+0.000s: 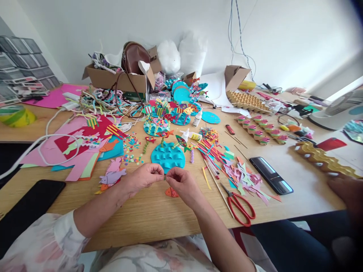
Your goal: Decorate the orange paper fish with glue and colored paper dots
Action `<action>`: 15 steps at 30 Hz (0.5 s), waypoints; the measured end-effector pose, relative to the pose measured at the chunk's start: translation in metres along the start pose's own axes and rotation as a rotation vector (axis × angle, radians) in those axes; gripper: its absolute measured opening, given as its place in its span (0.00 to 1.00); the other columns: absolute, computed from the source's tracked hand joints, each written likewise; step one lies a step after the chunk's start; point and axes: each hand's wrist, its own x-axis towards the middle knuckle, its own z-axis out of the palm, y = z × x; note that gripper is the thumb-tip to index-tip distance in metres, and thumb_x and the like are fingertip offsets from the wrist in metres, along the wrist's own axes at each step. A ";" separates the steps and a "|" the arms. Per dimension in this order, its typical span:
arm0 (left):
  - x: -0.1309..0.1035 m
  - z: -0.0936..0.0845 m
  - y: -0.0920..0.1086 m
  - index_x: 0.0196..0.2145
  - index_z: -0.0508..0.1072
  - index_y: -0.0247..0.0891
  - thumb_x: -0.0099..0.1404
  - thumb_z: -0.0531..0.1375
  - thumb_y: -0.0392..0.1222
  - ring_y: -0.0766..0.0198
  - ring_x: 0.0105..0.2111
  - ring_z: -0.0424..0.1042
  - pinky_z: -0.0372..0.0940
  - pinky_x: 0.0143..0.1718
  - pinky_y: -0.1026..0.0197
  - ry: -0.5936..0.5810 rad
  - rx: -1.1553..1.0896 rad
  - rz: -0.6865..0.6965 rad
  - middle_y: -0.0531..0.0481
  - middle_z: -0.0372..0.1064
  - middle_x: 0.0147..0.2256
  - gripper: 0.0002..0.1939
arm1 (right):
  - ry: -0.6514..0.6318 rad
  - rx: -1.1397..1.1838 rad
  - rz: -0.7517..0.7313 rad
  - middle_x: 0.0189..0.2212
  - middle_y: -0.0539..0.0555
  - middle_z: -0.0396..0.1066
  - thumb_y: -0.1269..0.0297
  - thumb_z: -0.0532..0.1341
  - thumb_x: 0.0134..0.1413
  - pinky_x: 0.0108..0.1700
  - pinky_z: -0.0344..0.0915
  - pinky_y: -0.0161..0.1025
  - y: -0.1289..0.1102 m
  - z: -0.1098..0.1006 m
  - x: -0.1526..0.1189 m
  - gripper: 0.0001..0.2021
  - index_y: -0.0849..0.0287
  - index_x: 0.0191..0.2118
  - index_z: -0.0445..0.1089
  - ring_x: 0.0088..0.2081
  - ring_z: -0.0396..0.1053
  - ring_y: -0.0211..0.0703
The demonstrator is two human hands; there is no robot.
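My left hand (150, 175) and my right hand (180, 182) meet at the fingertips over the near part of the table, both in a pinch. Between them is a tiny greenish piece, too small to name. Just beyond stands a blue egg-carton base (168, 155) with paper fish on stems; one is a dark green fish (182, 141). Partly behind my right hand, a red-orange paper fish (171, 192) lies on the wood. Left of my left hand is a pile of purple and pink paper fish (112, 176).
Red-handled scissors (241, 207) and a thin stick (217, 189) lie at right, near paper scraps (245, 175) and a phone-like black case (270, 175). Glue bottles (197, 118) stand behind. A black phone (32, 211) lies at left. Another person's hand (342, 189) touches an egg carton (326, 160) at far right.
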 end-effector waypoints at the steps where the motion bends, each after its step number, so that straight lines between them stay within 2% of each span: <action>1: 0.000 0.001 -0.001 0.26 0.64 0.36 0.50 0.58 0.47 0.74 0.16 0.44 0.40 0.15 0.69 -0.009 -0.003 0.005 0.63 0.48 0.17 0.11 | 0.000 -0.001 0.004 0.18 0.45 0.60 0.68 0.55 0.44 0.22 0.52 0.30 0.000 -0.001 -0.001 0.03 0.59 0.23 0.64 0.20 0.56 0.32; 10: 0.004 0.008 -0.009 0.27 0.65 0.36 0.52 0.57 0.45 0.74 0.16 0.46 0.42 0.16 0.70 -0.024 0.048 0.017 0.62 0.50 0.18 0.09 | -0.050 -0.081 0.017 0.17 0.44 0.59 0.71 0.53 0.46 0.22 0.52 0.29 -0.001 -0.009 -0.009 0.05 0.60 0.23 0.63 0.20 0.56 0.32; 13: 0.004 0.007 -0.013 0.28 0.66 0.36 0.54 0.55 0.43 0.72 0.19 0.53 0.48 0.19 0.70 0.026 0.175 0.077 0.60 0.56 0.20 0.08 | -0.055 -0.268 0.004 0.19 0.46 0.63 0.73 0.53 0.46 0.24 0.53 0.29 0.001 -0.016 -0.011 0.06 0.60 0.25 0.65 0.22 0.60 0.33; 15: 0.002 0.009 -0.019 0.28 0.68 0.35 0.57 0.53 0.41 0.70 0.23 0.61 0.54 0.24 0.68 0.072 0.382 0.129 0.57 0.62 0.23 0.07 | -0.080 -0.463 -0.001 0.21 0.47 0.67 0.74 0.52 0.46 0.26 0.54 0.29 0.003 -0.020 -0.012 0.07 0.60 0.26 0.66 0.25 0.62 0.34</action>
